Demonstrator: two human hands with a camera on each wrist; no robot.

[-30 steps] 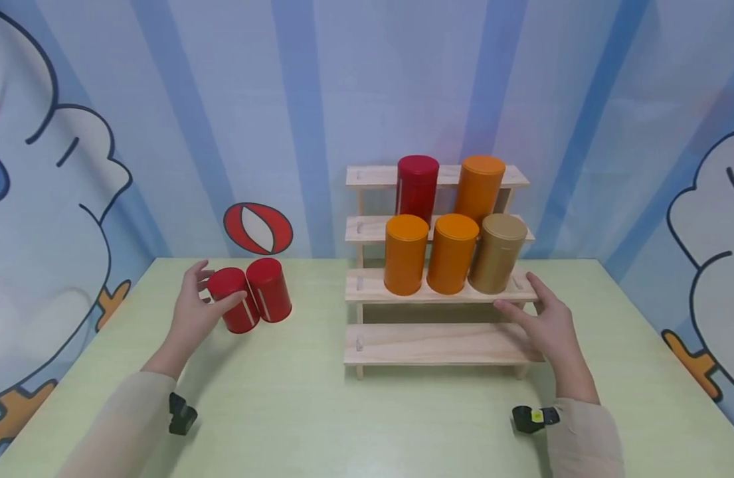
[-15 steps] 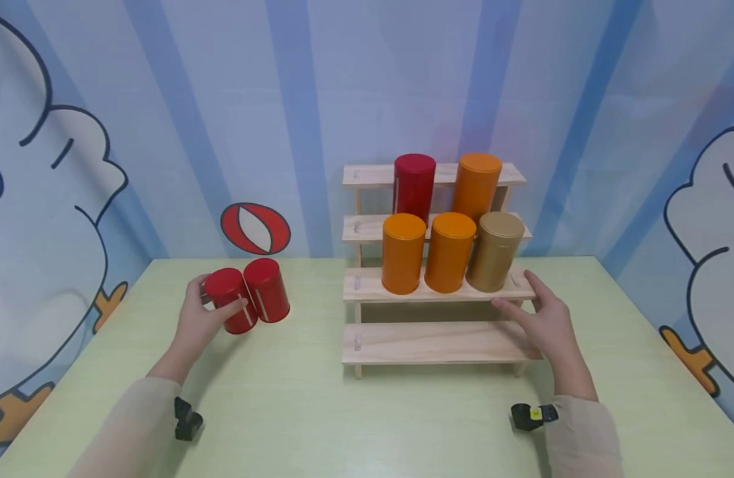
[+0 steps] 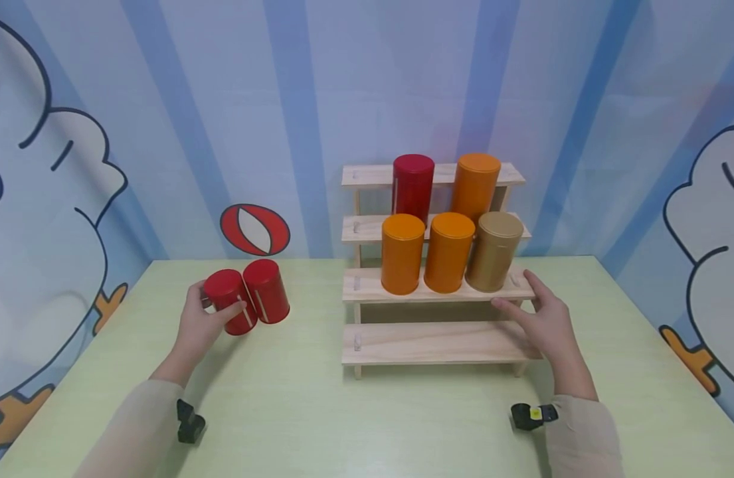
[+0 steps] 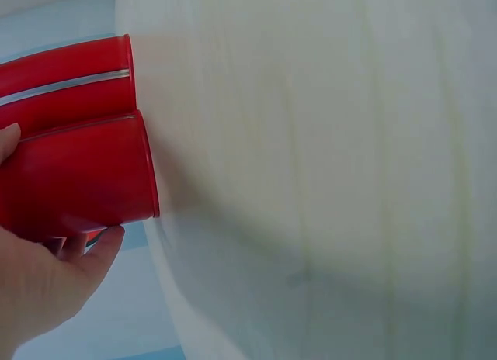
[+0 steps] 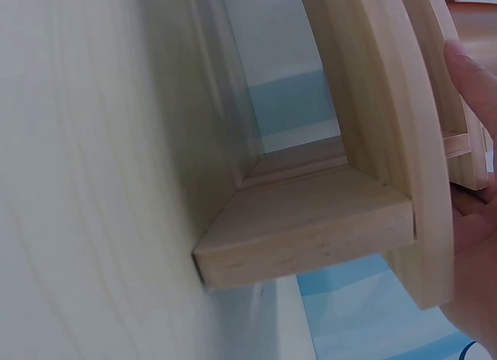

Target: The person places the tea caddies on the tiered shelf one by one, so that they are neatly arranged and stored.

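At the table's left, my left hand (image 3: 194,328) grips a red tin canister (image 3: 224,291), thumb across its near side and fingers round its far left. In the left wrist view this canister (image 4: 78,174) lies right against a second red canister (image 3: 267,292), which has a pale stripe down its side. My right hand (image 3: 550,328) holds the right end of a tiered wooden shelf (image 3: 438,344) at the second board from the bottom, its thumb on the front edge. On that board stand two orange canisters (image 3: 402,255) and a gold canister (image 3: 494,253).
Higher up the shelf are another red canister (image 3: 412,189) and another orange canister (image 3: 476,186), their bases hidden by the front row. A pale table (image 3: 295,411) bears everything. Behind it hangs a blue striped backdrop (image 3: 372,79) with cartoon drawings.
My left fingers have closed round the left red canister, where they stood spread about it before. The right hand keeps its place on the shelf; the head view has shifted slightly.
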